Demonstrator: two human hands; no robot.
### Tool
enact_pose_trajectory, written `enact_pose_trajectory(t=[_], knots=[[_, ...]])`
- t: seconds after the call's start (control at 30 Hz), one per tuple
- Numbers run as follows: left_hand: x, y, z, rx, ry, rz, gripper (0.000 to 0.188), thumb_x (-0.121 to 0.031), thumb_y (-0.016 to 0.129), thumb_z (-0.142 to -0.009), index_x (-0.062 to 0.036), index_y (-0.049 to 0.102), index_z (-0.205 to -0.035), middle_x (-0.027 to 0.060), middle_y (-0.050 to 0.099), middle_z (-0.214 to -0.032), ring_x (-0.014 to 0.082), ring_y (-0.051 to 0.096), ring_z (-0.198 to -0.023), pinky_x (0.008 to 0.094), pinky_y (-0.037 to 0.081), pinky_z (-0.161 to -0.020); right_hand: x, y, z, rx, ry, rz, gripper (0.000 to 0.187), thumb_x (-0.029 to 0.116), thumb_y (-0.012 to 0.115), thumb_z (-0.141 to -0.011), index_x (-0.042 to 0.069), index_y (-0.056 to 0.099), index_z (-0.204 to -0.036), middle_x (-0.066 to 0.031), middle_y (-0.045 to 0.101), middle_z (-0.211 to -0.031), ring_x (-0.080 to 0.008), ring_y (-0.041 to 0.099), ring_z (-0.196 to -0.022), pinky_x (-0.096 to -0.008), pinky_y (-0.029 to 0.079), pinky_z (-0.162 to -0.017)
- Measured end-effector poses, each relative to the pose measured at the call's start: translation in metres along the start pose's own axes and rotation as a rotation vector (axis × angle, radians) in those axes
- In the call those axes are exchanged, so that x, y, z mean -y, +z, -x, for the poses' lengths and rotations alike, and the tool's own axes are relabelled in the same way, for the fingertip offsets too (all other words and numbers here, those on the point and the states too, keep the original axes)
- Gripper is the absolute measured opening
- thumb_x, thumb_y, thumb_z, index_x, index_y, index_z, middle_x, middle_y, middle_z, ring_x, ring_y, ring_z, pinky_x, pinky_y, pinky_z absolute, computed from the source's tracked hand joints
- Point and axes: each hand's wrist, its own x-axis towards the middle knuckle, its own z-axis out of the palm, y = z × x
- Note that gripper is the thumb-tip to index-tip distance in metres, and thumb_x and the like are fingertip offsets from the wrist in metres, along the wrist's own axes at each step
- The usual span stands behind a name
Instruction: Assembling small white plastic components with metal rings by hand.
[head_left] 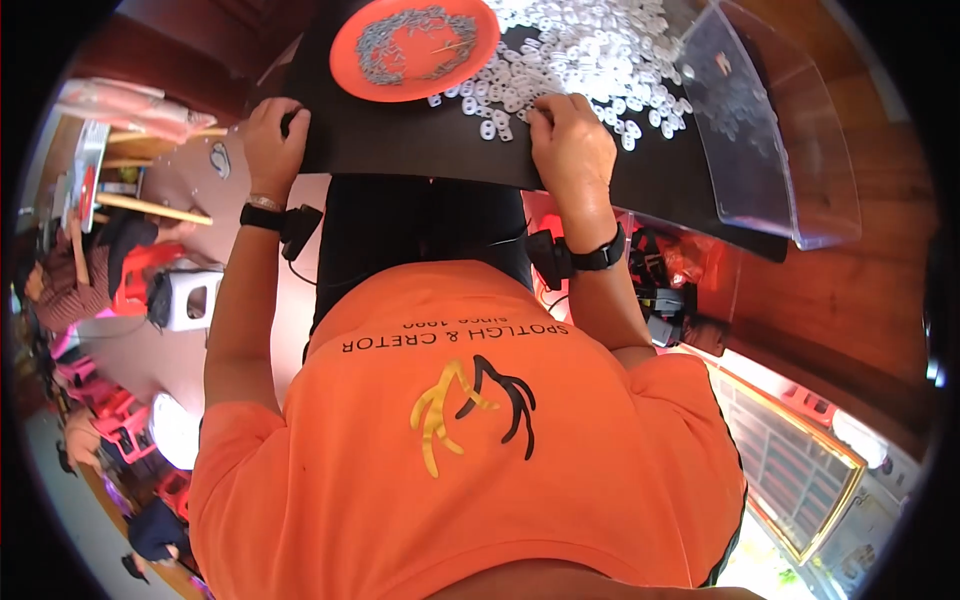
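My left hand (275, 140) rests at the left front corner of a black tabletop (400, 145), its fingers curled in and a dark gap showing beside the thumb. Nothing shows in it. Farther right, my right hand (572, 148) lies on the tabletop near the front edge, with fingers bent under and their tips hidden. Small white pieces with holes (590, 65) spread in a heap just beyond and around it. Between the hands and farther back sits a round orange plate (345, 78) with many thin grey pieces (375, 50) and a thin light stick (452, 45).
A clear plastic box (745, 140) stands at the table's right end, beside a wooden surface (850, 270). On the left are a white stool (192, 300), red chairs (125, 425), a sandal on the floor (220, 160) and other people (75, 280).
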Motion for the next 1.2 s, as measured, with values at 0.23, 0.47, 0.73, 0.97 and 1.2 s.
enact_pose_trajectory(t=[0.23,0.47,0.73,0.97,1.2], knots=[[-0.009,-0.006,0.002,0.008,0.012,0.049,0.011,-0.014,0.061,-0.080,-0.0028,0.059,-0.082,0.0115,0.059,-0.083,0.0313,0.056,-0.084,0.0395,0.044,-0.076,-0.002,-0.002,0.003,-0.036,0.003,-0.070,0.010,0.015,0.061,-0.082,0.008,0.067,-0.086,-0.0115,0.061,-0.082,-0.0324,0.062,-0.069,-0.0389,0.051,-0.062],[-0.013,-0.008,0.001,-0.007,0.021,0.085,0.010,-0.012,0.059,-0.081,-0.0022,0.059,-0.082,0.0128,0.059,-0.083,0.0330,0.056,-0.084,0.0412,0.044,-0.076,0.005,-0.002,-0.004,0.066,0.044,0.008,0.018,0.020,0.067,-0.077,0.009,0.069,-0.091,-0.0110,0.062,-0.085,-0.0312,0.063,-0.072,-0.0393,0.052,-0.065],[-0.009,-0.009,0.002,-0.047,0.055,0.244,0.005,-0.010,0.059,-0.078,-0.0051,0.059,-0.078,0.0114,0.059,-0.080,0.0326,0.055,-0.081,0.0423,0.043,-0.074,0.004,-0.004,-0.017,0.181,0.159,0.048,0.019,0.025,0.064,-0.079,0.007,0.065,-0.085,-0.0137,0.066,-0.081,-0.0324,0.064,-0.075,-0.0410,0.050,-0.066],[-0.014,-0.016,0.004,-0.062,-0.159,0.657,0.005,-0.005,0.057,-0.080,-0.0010,0.059,-0.082,0.0134,0.059,-0.082,0.0312,0.059,-0.078,0.0359,0.046,-0.070,0.000,-0.021,-0.023,0.187,0.166,0.086,0.015,0.016,0.063,-0.082,0.002,0.062,-0.087,-0.0144,0.066,-0.076,-0.0278,0.066,-0.070,-0.0347,0.050,-0.065],[-0.052,-0.028,-0.004,0.207,-0.071,0.907,0.012,-0.012,0.056,-0.086,-0.0006,0.057,-0.083,0.0105,0.056,-0.071,0.0167,0.054,-0.059,0.0273,0.043,-0.057,0.086,-0.009,-0.036,0.387,0.267,-0.742,0.011,0.012,0.064,-0.087,0.003,0.066,-0.093,0.0008,0.062,-0.078,-0.0061,0.052,-0.066,-0.0209,0.043,-0.058]])
